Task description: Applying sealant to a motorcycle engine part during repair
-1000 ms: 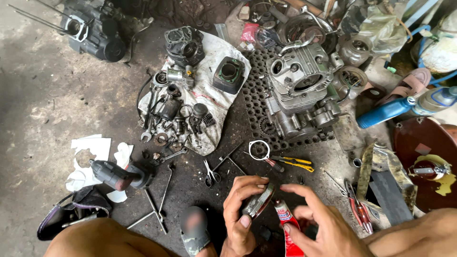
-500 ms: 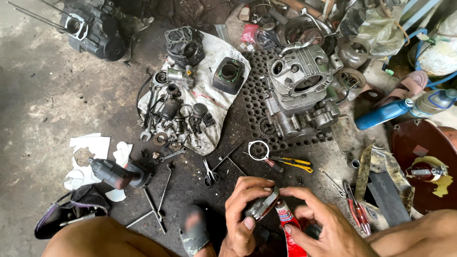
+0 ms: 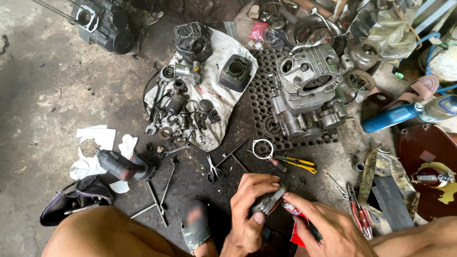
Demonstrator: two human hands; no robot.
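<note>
Both hands are working close together low in the frame, right between the bare knees. The left hand (image 3: 251,209) is curling its fingers over the top with the thumb pressing up from underneath, gripping tight. The right hand (image 3: 328,228) is coming in from the lower right, its fingers pinching and nearly touching the left fingertips.

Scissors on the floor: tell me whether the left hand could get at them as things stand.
Probably yes, once freed. The scissors lie uncovered just ahead of the left hand, nothing between them, but that hand grips a small metal part.
</note>
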